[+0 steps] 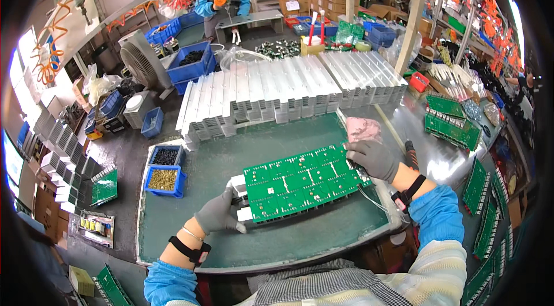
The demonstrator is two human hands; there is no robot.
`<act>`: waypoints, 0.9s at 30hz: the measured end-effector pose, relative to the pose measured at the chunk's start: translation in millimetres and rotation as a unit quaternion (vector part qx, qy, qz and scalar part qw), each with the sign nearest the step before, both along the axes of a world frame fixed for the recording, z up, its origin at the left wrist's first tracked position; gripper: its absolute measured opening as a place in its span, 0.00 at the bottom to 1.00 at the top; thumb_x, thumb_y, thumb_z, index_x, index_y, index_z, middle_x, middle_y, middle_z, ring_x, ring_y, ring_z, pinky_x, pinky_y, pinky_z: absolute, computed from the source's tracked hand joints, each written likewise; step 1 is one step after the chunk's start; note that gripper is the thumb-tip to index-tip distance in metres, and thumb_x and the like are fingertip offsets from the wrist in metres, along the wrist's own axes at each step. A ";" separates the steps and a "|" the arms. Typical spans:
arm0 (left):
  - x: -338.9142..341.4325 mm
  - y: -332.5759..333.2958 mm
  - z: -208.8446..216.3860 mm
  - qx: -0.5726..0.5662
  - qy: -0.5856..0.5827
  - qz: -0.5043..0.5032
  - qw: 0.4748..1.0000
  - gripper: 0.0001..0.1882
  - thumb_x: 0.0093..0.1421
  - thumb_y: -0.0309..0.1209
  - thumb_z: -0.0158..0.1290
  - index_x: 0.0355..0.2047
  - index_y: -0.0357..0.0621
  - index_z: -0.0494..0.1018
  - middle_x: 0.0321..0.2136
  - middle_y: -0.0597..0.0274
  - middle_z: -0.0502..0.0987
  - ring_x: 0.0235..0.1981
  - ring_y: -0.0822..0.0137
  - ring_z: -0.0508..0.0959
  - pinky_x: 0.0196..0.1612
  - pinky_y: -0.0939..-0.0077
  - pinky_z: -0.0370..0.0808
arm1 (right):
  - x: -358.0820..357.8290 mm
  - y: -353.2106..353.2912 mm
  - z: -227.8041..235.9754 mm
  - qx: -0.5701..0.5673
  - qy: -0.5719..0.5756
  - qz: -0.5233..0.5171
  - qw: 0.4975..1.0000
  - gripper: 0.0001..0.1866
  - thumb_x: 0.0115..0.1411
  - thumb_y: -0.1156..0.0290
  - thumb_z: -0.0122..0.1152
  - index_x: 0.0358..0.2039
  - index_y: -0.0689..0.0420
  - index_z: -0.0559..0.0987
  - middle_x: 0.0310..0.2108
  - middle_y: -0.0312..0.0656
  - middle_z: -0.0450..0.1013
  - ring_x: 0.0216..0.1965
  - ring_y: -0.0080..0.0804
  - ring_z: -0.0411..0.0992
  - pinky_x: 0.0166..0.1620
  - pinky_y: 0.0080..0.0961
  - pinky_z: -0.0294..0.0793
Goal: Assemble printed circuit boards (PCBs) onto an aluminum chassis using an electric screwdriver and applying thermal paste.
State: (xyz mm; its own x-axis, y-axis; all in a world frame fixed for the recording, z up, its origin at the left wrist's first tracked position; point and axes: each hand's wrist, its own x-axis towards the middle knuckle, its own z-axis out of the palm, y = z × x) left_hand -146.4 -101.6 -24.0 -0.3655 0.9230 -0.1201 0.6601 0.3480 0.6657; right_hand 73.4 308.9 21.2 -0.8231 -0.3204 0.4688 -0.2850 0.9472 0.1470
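A long green circuit board panel [300, 183] is held slightly tilted over the green work mat [190, 231], its solder side up. Dark parts show under its near edge, and white blocks stick out at its left end. Closed on that left end is my left hand [219, 212], in a grey glove, with the thumb by the white blocks. My right hand [375, 160], also gloved in grey, grips the upper right corner; its fingertips lie on the board's edge. White wires [375, 199] trail from the right end. The board's underside is hidden.
Stacked silver metal trays [277, 84] line the mat's far side. Blue bins of dark screws [166, 156] and brass-coloured screws [165, 180] stand at the left. A pink cloth [363, 129] and a screwdriver [411, 156] lie right. More green boards [453, 121] sit further right.
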 end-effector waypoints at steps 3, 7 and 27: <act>-4.8 3.5 3.1 -0.067 0.054 -0.011 0.996 0.68 0.30 0.55 0.72 0.60 0.27 0.46 0.50 0.46 0.73 0.53 0.49 0.72 0.53 0.68 0.70 | -6.1 3.2 -5.2 -0.037 0.003 0.024 0.999 0.11 0.55 0.73 0.52 0.40 0.55 0.73 0.43 0.43 0.74 0.42 0.40 0.75 0.43 0.32 0.76; -12.5 8.1 6.9 -0.102 0.041 0.003 0.994 0.61 0.26 0.55 0.73 0.54 0.30 0.58 0.46 0.44 0.75 0.51 0.48 0.74 0.52 0.67 0.71 | -4.9 2.3 -12.1 -0.030 0.027 0.013 0.999 0.11 0.55 0.72 0.52 0.40 0.55 0.74 0.44 0.43 0.75 0.38 0.40 0.76 0.41 0.30 0.77; 6.6 -40.7 31.0 -0.214 -0.611 0.194 0.737 0.65 0.34 0.84 0.07 0.47 0.45 0.69 0.16 0.71 0.60 0.11 0.84 0.52 0.10 0.91 0.47 | -17.2 -18.1 -78.4 -0.438 -0.343 -0.077 0.827 0.20 0.59 0.68 0.59 0.52 0.58 0.74 0.47 0.42 0.76 0.45 0.28 0.74 0.48 0.27 0.72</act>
